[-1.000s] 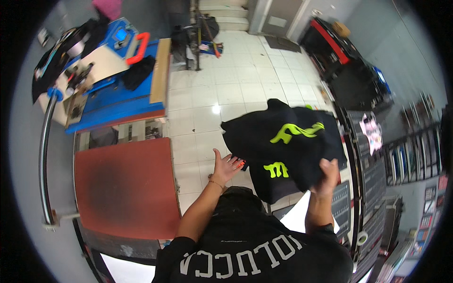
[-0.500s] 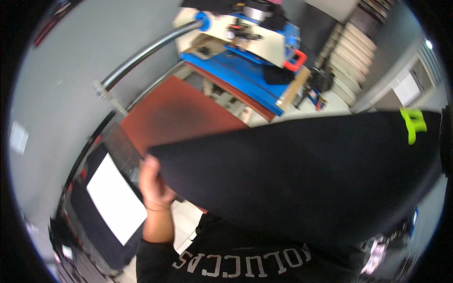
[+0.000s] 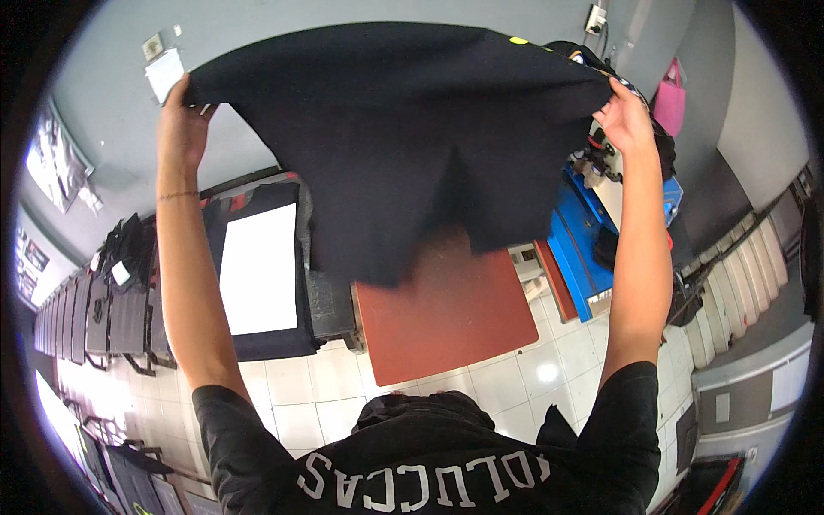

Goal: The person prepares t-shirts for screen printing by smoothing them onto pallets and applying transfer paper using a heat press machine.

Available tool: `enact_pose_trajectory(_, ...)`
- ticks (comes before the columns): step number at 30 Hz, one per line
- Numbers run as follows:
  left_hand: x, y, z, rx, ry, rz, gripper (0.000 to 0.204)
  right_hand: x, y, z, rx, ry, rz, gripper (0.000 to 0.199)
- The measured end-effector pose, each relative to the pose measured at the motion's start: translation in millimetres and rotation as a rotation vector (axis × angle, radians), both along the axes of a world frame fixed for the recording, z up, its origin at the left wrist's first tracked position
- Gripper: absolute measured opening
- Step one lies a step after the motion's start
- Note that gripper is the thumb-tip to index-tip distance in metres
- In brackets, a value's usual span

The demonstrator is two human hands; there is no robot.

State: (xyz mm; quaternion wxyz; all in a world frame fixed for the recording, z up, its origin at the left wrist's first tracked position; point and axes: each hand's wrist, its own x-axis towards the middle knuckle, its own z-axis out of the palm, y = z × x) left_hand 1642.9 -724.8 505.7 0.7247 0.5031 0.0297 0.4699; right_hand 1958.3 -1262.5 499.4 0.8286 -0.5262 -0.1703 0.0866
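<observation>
A wide black cloth point(image 3: 386, 112) hangs spread between my raised hands, over a red-brown flat board point(image 3: 463, 335). Its lower edge has a pointed, notch-like gap in the middle, and a bit of yellow-green shows at its top edge. My left hand point(image 3: 185, 129) is closed on the cloth's left corner. At the right end, my right hand point(image 3: 629, 122) pinches the other corner between thumb and fingers. The cloth hides part of the board and the wall behind.
On the left table, a white sheet point(image 3: 260, 270) lies on black fabric point(image 3: 257, 348). A blue-framed machine point(image 3: 579, 249) stands right of the board. A pink bag point(image 3: 669, 107) hangs on the far wall. Dark racks point(image 3: 94, 318) line the left, over a tiled floor point(image 3: 326, 386).
The cloth has swung from my right to in front of me and is now spread out high. My right hand has come into view. The view has turned left.
</observation>
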Motion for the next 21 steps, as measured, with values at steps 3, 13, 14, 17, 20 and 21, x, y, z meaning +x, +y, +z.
enact_pose_trajectory(3, -51, -58, -11, -0.035, -0.072, 0.065, 0.031, -7, -21, -21, 0.034, -0.124, -0.03, 0.03)
enact_pose_trajectory(13, -187, -195, -289, -0.45, 0.446, 0.12, 0.044, -42, -57, -315, -1.044, -0.284, -0.337, 0.03)
enact_pose_trajectory(14, -189, -202, -321, -0.465, 0.515, 0.132, 0.043, -44, -58, -342, -1.089, -0.219, -0.29, 0.03)
enact_pose_trajectory(17, -209, -222, -389, -0.616, 0.633, 0.033, 0.039, -88, -52, -378, -1.284, -0.109, -0.159, 0.049)
enact_pose_trajectory(20, -222, -234, -412, -0.67, 0.679, 0.042, 0.036, -140, -61, -373, -1.349, -0.152, -0.089, 0.045)
enact_pose_trajectory(21, -216, -236, -414, -0.685, 0.662, 0.039, 0.036, -146, -76, -378, -1.358, -0.178, -0.161, 0.043)
